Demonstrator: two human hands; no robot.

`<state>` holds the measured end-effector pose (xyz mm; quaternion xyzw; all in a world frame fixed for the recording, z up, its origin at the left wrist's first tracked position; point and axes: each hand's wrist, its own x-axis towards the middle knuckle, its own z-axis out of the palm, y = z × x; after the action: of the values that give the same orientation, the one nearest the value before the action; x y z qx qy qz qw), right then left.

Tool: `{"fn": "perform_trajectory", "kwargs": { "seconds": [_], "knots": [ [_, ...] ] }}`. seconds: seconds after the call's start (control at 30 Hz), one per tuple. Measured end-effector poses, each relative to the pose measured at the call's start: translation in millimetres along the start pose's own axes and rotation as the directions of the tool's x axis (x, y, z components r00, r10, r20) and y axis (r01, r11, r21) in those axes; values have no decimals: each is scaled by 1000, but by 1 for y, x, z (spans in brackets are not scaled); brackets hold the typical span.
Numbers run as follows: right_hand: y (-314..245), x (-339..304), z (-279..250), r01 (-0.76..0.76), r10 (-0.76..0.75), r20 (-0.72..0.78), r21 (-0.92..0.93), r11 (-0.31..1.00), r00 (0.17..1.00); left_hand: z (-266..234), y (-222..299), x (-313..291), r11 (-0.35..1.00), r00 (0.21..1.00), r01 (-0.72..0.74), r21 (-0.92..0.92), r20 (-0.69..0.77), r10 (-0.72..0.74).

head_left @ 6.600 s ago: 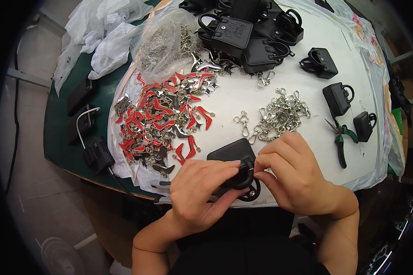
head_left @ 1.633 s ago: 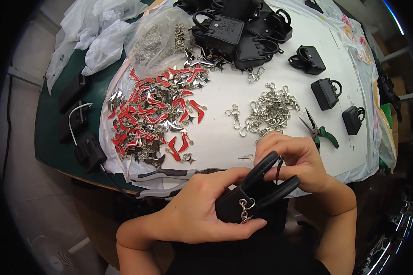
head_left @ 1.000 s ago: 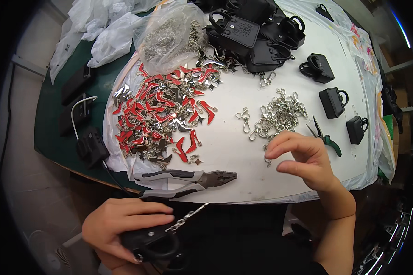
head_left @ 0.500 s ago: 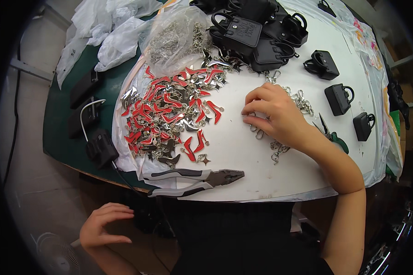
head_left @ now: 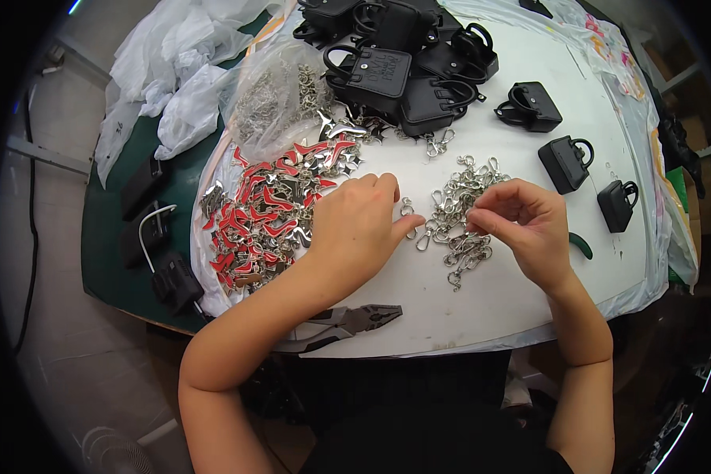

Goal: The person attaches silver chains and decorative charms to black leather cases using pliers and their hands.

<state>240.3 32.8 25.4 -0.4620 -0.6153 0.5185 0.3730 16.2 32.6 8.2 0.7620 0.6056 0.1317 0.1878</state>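
My left hand (head_left: 357,225) is over the right side of a pile of red high-heel shoe charms (head_left: 272,207). Its thumb sticks out apart from the bent fingers. A short silver chain piece (head_left: 407,208) shows in the gap beyond the thumb, apparently on the table. My right hand (head_left: 529,225) is at the right side of a heap of silver swivel clasps (head_left: 454,201). Its thumb and forefinger are pressed together, and what they pinch is too small to make out. Combination pliers (head_left: 363,317) lie near the front edge, their handles partly behind my left forearm.
Black mini handbags (head_left: 379,75) are heaped at the back, and three more, one a small handbag (head_left: 566,164), stand along the right. A clear bag of metal parts (head_left: 280,99) sits behind the charms. A green handle (head_left: 581,246) shows beside my right hand. Black devices (head_left: 174,283) lie left.
My left hand has come up from below the table edge to the charm pile. My right hand has shifted right, uncovering the clasps. The whole view has shifted slightly.
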Motion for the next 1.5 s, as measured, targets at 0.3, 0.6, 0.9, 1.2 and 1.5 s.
{"fn": "perform_trajectory", "kwargs": {
  "seconds": [0.3,0.6,0.9,1.2,1.5],
  "knots": [
    [20,-7,9,-43,36,139,48,998,990,15,-11,12,950,937,-311,-14,-172,304],
    [16,-11,9,-200,146,174,350,915,974,-14,-6,4,496,958,271,-825,282,-53],
    [8,-14,10,-280,148,304,457,844,941,-26,14,-18,702,969,-68,-709,122,217],
    [4,-14,11,-359,182,391,445,821,902,-32,23,-26,814,930,-346,-466,-58,363],
    [8,-15,12,-352,157,416,448,822,895,-35,21,-26,820,907,-410,-400,-83,413]
  ]
}}
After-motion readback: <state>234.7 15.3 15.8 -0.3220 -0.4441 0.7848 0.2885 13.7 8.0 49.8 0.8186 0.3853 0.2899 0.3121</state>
